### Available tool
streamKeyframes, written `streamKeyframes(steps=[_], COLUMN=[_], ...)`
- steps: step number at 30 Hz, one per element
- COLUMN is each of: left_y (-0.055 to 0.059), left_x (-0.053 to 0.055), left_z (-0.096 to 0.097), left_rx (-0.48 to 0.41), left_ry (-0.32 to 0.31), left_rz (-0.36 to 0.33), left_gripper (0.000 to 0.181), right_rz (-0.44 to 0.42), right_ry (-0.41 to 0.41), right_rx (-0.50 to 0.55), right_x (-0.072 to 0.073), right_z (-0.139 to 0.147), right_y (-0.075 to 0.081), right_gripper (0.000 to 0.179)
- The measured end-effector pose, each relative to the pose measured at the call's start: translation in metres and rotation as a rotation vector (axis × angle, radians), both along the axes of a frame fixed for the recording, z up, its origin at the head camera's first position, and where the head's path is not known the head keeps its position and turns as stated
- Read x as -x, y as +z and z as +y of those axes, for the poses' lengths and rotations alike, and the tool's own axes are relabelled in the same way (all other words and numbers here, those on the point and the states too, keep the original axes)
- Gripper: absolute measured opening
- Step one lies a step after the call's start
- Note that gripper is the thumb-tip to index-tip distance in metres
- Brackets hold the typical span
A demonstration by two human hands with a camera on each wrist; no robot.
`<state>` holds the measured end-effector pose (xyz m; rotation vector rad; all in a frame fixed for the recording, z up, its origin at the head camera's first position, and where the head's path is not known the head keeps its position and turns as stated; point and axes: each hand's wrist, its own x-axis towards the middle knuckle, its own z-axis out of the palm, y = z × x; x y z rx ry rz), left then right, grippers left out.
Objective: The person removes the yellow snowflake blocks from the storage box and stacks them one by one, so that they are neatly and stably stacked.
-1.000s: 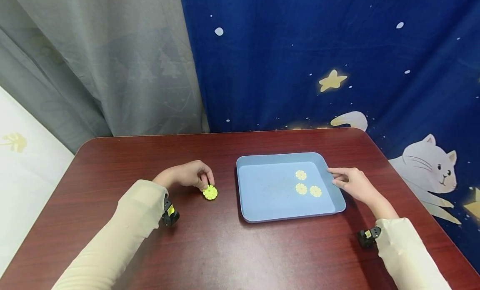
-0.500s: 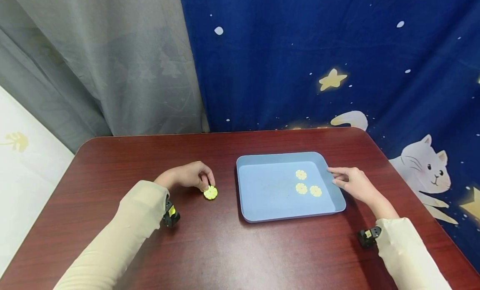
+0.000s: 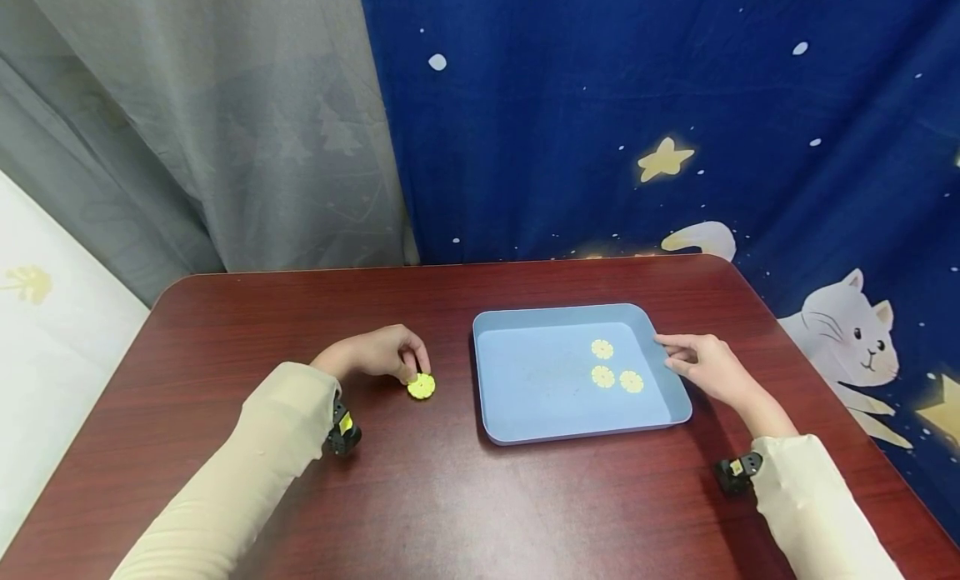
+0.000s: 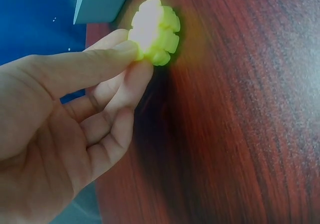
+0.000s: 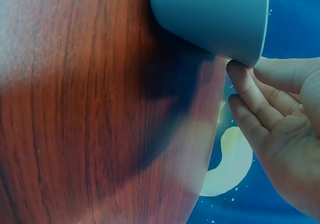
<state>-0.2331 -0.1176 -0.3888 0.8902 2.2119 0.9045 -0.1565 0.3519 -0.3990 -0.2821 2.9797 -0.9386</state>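
Note:
My left hand (image 3: 378,352) pinches a yellow snowflake disc (image 3: 422,387) between thumb and fingers, over the table left of the tray. Close up in the left wrist view, the disc (image 4: 155,31) shows its notched edge, with one side washed out by bright light. At the right end of the light-blue tray (image 3: 525,397), my right hand (image 3: 705,367) grips the rim, thumb and fingertips meeting at its corner in the right wrist view. Inside the tray, toward its right side, lie three pale yellow snowflake discs, among them an upper one (image 3: 602,349) and a right one (image 3: 632,382).
The tray stands on a dark red-brown wooden table (image 3: 465,505) with rounded far corners. Behind the table hang a grey curtain (image 3: 285,130) and a blue curtain (image 3: 525,130) with stars and a cat. Each wrist wears a small black camera.
The left hand and its snowflake disc have shifted very slightly toward the near side. The right hand, the tray and the discs in it have stayed in place.

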Motion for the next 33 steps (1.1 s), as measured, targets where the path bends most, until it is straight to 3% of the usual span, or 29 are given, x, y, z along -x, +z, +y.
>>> streamKeyframes(steps=[10, 24, 33], left_y=[-0.002, 0.007, 0.022], left_x=[0.0, 0.002, 0.0], left_z=[0.001, 0.0, 0.012], left_rx=[-0.003, -0.012, -0.091], left_ry=[0.007, 0.006, -0.057], left_rz=[-0.003, 0.048, 0.087], left_gripper=[0.017, 0.015, 0.01], right_rz=[0.003, -0.008, -0.011], right_ry=[0.008, -0.001, -0.001], right_rx=[0.007, -0.009, -0.004], right_x=[0.001, 0.0, 0.0], right_z=[0.0, 0.001, 0.0], right_y=[0.0, -0.002, 0.0], right_gripper=[0.039, 0.04, 0.04])
